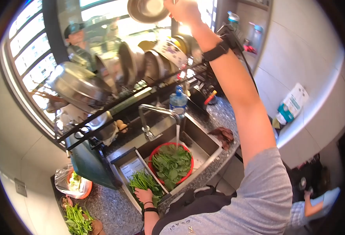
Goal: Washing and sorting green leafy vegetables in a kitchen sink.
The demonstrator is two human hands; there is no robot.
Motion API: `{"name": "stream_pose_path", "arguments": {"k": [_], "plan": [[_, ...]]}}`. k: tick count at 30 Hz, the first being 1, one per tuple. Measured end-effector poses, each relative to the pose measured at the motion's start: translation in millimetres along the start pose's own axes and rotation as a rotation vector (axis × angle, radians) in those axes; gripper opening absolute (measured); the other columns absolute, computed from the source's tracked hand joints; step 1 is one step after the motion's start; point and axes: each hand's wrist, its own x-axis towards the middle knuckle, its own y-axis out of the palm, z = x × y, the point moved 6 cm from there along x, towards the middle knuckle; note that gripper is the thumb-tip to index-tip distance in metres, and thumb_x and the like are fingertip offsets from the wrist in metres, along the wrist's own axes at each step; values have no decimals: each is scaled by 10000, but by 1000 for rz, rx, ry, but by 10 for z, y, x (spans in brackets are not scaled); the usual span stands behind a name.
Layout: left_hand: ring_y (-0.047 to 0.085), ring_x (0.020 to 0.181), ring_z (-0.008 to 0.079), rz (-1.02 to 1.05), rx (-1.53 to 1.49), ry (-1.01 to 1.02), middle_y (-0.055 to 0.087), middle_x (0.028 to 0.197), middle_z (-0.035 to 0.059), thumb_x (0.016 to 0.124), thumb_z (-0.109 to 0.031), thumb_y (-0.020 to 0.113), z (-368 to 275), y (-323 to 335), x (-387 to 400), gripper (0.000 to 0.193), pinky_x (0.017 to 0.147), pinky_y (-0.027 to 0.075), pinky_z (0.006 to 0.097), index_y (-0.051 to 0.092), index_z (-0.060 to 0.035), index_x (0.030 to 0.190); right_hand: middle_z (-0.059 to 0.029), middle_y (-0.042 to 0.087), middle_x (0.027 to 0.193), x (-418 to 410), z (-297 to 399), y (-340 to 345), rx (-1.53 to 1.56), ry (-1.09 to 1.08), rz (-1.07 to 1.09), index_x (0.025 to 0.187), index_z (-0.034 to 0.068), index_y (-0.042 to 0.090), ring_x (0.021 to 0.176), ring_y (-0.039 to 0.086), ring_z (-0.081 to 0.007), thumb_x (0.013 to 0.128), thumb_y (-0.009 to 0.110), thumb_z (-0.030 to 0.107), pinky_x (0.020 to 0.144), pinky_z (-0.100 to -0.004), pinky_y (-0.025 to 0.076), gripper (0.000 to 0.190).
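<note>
My right hand (pixel 185 11) is raised above the dish rack and holds a metal bowl (pixel 149 13) by its rim. The top of that bowl is cut off by the picture's edge. Down at the sink, my left hand (pixel 144 195) rests on a bunch of leafy greens (pixel 144 179) in the narrow drainer tray (pixel 128 169). I cannot tell whether its fingers grip the stems. Beside the tray, a red basin (pixel 193 164) full of green leaves (pixel 172 164) stands in the sink basin (pixel 200 149). Water runs from the faucet (pixel 157 108) into it.
The black dish rack (pixel 134 97) spans the back, loaded with metal pots (pixel 75 82) and bowls. A blue-capped bottle (pixel 178 102) stands behind the faucet. A brown cloth (pixel 223 136) lies at right. More greens (pixel 77 220) and a bagged red bowl (pixel 86 191) sit at left.
</note>
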Motion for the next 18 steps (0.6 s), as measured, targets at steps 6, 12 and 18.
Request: {"name": "stream_pose_path", "arguments": {"k": [6,12,18], "plan": [[435,1050,419,-37,-3,20,358,1187,259,746,-220,580,-69,52,153,721,854,406,489,172,23,1289,-100,558,449,-1146,-239,-1632,112,332,-8,586,-21,570,379,576,-158,714,565,179,403,-254,481,238],[459,997,461,-133,2,89,394,1120,318,729,-263,604,-23,247,352,729,846,400,512,203,43,1256,-76,491,406,-2957,-549,-3232,-418,723,-26,554,10,480,380,551,-139,725,598,166,409,-255,432,259],[470,984,434,-182,147,53,412,1102,303,748,-272,624,150,329,495,657,797,419,523,252,51,1183,-69,539,451,-4431,-652,-4795,-641,1109,10,637,-1,609,368,530,-136,734,672,280,388,-261,428,304]]}}
